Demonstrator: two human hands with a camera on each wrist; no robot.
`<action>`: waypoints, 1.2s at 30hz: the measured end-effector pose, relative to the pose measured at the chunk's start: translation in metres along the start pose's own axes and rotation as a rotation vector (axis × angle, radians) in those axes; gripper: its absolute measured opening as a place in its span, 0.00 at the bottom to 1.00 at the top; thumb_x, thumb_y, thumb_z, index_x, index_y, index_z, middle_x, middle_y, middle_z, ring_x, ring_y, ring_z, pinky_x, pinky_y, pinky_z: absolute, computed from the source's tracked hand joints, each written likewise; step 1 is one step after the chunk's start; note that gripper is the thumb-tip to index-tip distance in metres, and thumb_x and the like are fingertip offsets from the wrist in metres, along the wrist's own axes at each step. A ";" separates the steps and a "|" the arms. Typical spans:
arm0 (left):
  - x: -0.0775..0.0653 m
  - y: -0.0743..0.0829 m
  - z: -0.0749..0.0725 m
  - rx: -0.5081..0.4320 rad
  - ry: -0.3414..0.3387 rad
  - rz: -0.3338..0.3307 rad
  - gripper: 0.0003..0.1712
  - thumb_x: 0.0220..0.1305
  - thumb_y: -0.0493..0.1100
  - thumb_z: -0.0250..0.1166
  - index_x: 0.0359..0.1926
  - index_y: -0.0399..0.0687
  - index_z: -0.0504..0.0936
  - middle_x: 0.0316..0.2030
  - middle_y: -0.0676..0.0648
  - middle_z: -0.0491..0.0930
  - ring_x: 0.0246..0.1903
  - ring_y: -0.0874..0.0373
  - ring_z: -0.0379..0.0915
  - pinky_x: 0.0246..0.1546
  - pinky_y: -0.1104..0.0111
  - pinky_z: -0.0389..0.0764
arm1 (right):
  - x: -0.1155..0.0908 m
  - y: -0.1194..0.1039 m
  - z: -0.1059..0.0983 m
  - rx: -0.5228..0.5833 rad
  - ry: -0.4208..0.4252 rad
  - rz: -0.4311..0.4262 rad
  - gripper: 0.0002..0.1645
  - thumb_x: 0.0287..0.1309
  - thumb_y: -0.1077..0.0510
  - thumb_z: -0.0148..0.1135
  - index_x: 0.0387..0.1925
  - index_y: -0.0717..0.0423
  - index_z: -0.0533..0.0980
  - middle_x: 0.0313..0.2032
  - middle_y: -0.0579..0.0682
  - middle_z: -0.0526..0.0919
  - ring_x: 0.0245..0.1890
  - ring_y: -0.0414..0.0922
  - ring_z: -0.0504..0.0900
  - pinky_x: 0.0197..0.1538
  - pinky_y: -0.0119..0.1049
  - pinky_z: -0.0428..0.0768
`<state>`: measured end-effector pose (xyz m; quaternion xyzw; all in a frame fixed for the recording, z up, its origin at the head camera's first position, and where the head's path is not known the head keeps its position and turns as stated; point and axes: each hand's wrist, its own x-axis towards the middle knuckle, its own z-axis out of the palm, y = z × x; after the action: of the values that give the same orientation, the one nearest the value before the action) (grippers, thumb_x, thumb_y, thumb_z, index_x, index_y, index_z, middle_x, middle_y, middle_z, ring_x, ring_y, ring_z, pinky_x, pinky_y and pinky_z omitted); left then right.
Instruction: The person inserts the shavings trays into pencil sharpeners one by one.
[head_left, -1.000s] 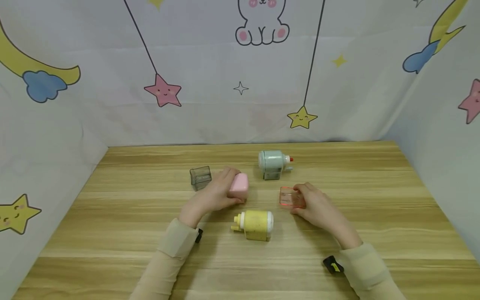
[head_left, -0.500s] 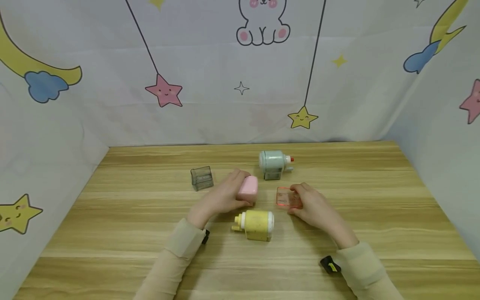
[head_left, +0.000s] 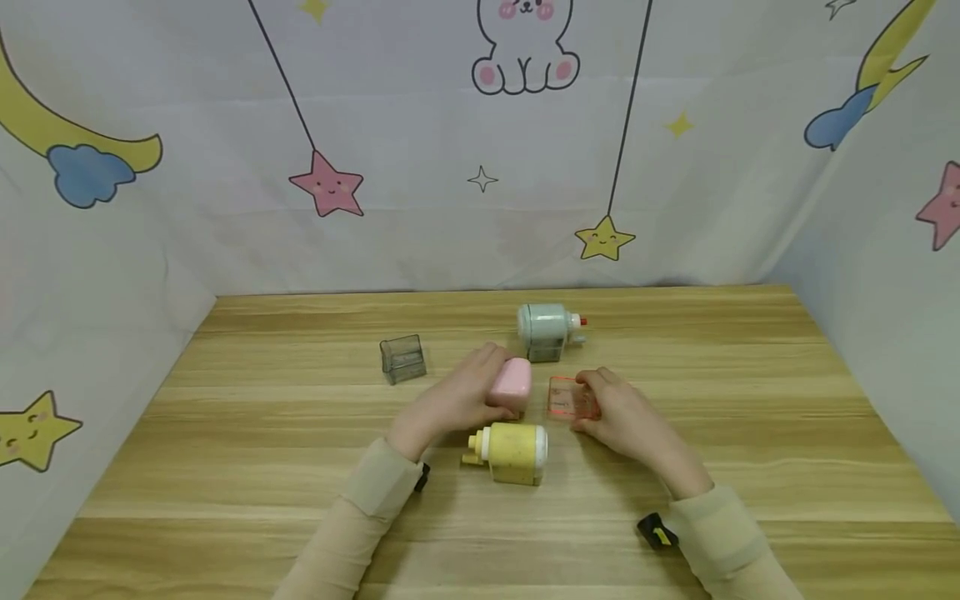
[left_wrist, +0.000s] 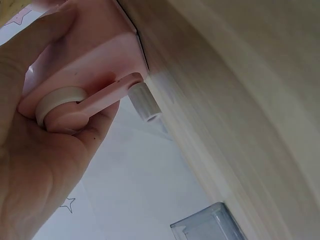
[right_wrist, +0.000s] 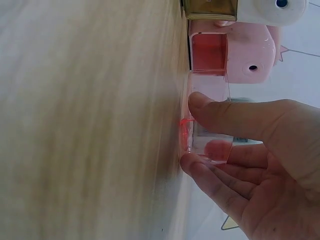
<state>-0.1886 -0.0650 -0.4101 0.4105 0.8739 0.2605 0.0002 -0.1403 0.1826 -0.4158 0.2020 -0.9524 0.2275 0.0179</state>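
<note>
Grey clear tray at L on wood table; then L hand, fingers curled round pink sharpener, crank twd palm. Pink sharpener sits mid-table — yellow sharpener just on near side, mint sharpener far & slightly R. Small gap, then red-tinted clear tray — R hand pinches it btwn thumb & fingers.

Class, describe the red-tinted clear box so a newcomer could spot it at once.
In the head view, start at the wooden table, then find the right hand. It holds a clear box, just right of the pink sharpener. Its red tint sets it apart from the grey see-through box farther left.
</note>
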 end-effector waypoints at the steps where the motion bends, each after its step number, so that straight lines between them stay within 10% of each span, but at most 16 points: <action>1: 0.000 0.001 0.000 0.001 0.000 0.002 0.39 0.42 0.47 0.72 0.54 0.40 0.64 0.43 0.44 0.69 0.39 0.58 0.64 0.41 0.61 0.77 | 0.000 0.000 0.000 0.002 -0.002 0.000 0.36 0.39 0.53 0.71 0.51 0.66 0.69 0.40 0.59 0.77 0.35 0.48 0.74 0.38 0.49 0.79; 36: 0.016 0.010 0.007 -0.008 -0.061 0.035 0.40 0.45 0.49 0.71 0.57 0.42 0.63 0.49 0.45 0.68 0.45 0.59 0.63 0.49 0.62 0.74 | 0.007 -0.005 0.005 0.037 0.008 -0.067 0.36 0.39 0.54 0.72 0.50 0.65 0.69 0.41 0.60 0.77 0.38 0.50 0.75 0.41 0.50 0.79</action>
<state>-0.1908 -0.0455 -0.4080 0.4333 0.8651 0.2515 0.0239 -0.1448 0.1734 -0.4173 0.2331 -0.9407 0.2450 0.0257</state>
